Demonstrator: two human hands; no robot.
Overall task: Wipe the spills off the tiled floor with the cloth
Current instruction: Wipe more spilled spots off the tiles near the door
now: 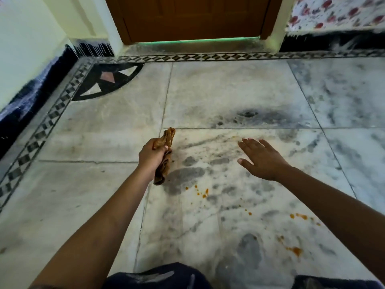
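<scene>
My left hand (151, 154) grips a bunched brown cloth (164, 159), stained orange, held just above the marble floor (229, 90). The cloth sticks out above and below my fist. My right hand (262, 158) hovers to the right with fingers spread and straight, holding nothing. Orange spill drops (201, 191) lie on the tile below the cloth. More orange spots (300, 216) and a bigger orange smear (294, 250) sit at the lower right. A faint orange streak (233, 137) runs near my right fingertips.
A brown wooden door (193, 17) with a stone threshold stands straight ahead. A patterned black-and-white border (48, 126) runs along the left wall and the far edge. A floral cloth (337, 13) hangs at top right. My dark-clothed knees (156, 278) are at the bottom.
</scene>
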